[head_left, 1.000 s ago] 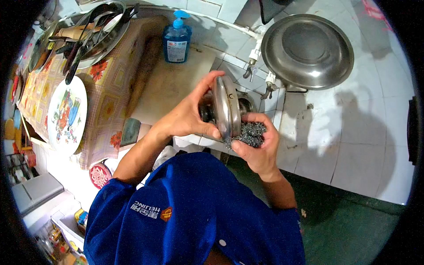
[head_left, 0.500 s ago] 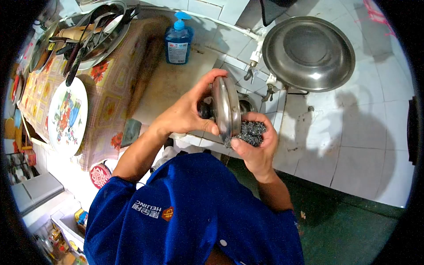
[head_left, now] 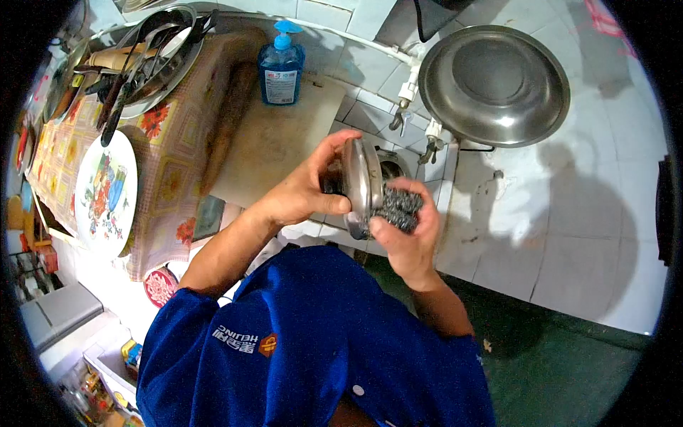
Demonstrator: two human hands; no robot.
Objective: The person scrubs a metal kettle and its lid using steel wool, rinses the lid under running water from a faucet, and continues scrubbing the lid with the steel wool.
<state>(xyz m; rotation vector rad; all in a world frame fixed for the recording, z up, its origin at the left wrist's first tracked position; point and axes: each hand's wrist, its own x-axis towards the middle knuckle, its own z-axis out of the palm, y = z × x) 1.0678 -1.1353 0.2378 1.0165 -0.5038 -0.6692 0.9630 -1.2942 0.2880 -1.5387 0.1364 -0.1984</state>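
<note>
A round metal lid [head_left: 364, 176] with a dark knob is held on edge over the tiled sink. My left hand [head_left: 309, 186] grips its rim and knob side, fingers at the top and thumb below. Against the lid's other face, my right hand [head_left: 416, 231] is closed around a grey steel-wool scrubber [head_left: 398, 208]. Just right of the lid are two taps [head_left: 402, 117] on a white pipe. Part of a metal vessel shows behind the hands, its shape mostly hidden.
A blue soap bottle [head_left: 281, 75] stands on a pale board [head_left: 277, 135]. To the left, a patterned cloth [head_left: 171, 178] lies under a decorated plate [head_left: 107, 192] and a bowl of utensils [head_left: 160, 64]. A large metal basin [head_left: 498, 85] rests at upper right.
The lid has shifted slightly down and left in my left hand. My right hand has turned a little and moved with the scrubber against the lid. The view has shifted slightly.
</note>
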